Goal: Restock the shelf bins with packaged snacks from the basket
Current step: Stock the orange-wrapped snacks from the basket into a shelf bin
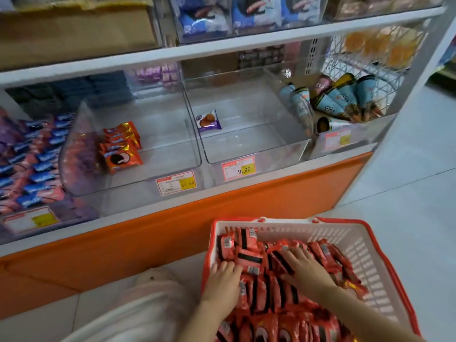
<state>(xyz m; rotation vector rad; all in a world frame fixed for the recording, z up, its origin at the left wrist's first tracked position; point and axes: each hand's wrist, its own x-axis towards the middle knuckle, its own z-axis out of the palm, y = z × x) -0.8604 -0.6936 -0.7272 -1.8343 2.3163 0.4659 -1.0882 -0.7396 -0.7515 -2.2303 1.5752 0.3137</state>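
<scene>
Low at the right, in front of the shelf, a basket (365,245) of white slatted plastic with a red rim is seen. It is packed with snack packets (261,304) of glossy red foil, flat and rectangular, with dark stripes. The right hand (304,269) is laid flat on the heap, fingers spread and nearly straight, with nothing gripped. The left hand (223,280) is pressed onto packets by the basket's left wall. Its fingers are bent downward and the tips are hidden, so whether a packet is held cannot be told. Above, clear hard-plastic shelf bins (172,154) with rounded corners are set in a row over a smooth orange base panel (222,211). A short stack of crinkled red-gold packets (121,146) is lodged at one bin's left side. A single purple packet (209,120) lies in the neighbouring bin (259,144).
</scene>
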